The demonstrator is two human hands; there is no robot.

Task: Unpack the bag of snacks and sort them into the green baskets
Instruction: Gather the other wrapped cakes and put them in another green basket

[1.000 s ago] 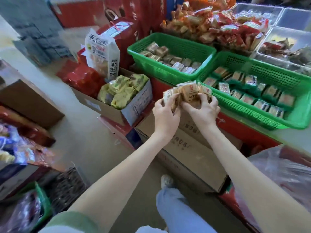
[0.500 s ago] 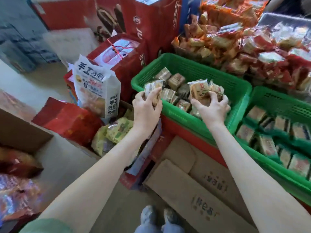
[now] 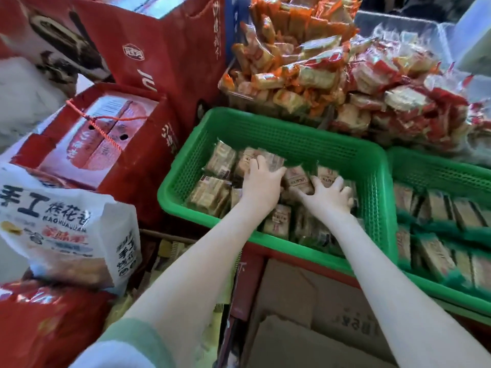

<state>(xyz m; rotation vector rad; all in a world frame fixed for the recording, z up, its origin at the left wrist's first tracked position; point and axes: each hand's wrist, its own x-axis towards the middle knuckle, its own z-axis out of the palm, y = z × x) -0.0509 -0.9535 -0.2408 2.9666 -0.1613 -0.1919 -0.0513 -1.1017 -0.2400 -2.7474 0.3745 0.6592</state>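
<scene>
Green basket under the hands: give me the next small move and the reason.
Probably lift both hands out and reach for more snacks. The left hand and right hand rest on the packets lying inside the green basket, with nothing held above it, so these packets look placed.
</scene>
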